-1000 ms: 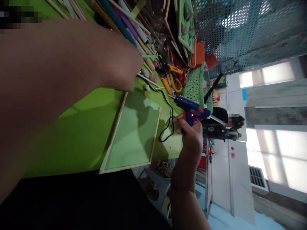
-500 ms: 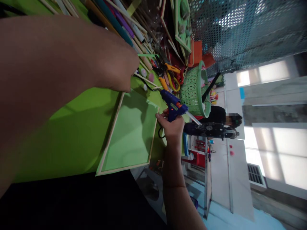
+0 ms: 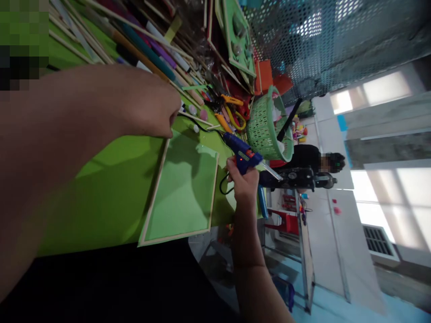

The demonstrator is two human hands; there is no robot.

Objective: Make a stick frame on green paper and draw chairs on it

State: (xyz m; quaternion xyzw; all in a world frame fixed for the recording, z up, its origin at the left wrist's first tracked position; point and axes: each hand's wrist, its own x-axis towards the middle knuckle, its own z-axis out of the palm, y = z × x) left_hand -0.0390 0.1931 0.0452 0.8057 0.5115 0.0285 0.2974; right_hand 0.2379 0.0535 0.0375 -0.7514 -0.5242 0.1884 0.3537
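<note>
My left hand (image 3: 156, 105) reaches in from the left, its fingers curled in by the top corner of a light green panel (image 3: 183, 188) edged with thin wooden strips. What those fingers hold, if anything, is hidden. In my right hand (image 3: 244, 181) is a blue glue gun (image 3: 240, 150) with a small red light lit. Its nozzle points up and left, just beyond the panel's upper right corner, and a clear glue stick (image 3: 271, 171) juts from its back. A dark cord loops beside that hand. The panel lies on the bright green table surface (image 3: 101, 197).
Pens and thin wooden sticks (image 3: 84, 42) lie at the upper left. Orange-handled tools (image 3: 232, 100) and yellow-handled scissors (image 3: 237, 119) are near a green basket (image 3: 262, 123). Behind the basket are a black stand (image 3: 296, 178) and a person in black (image 3: 305, 157).
My left hand has shifted slightly left and down in the view, its fingers still curled. The glue gun's nozzle sits slightly lower in the view. The whole view has tilted a little.
</note>
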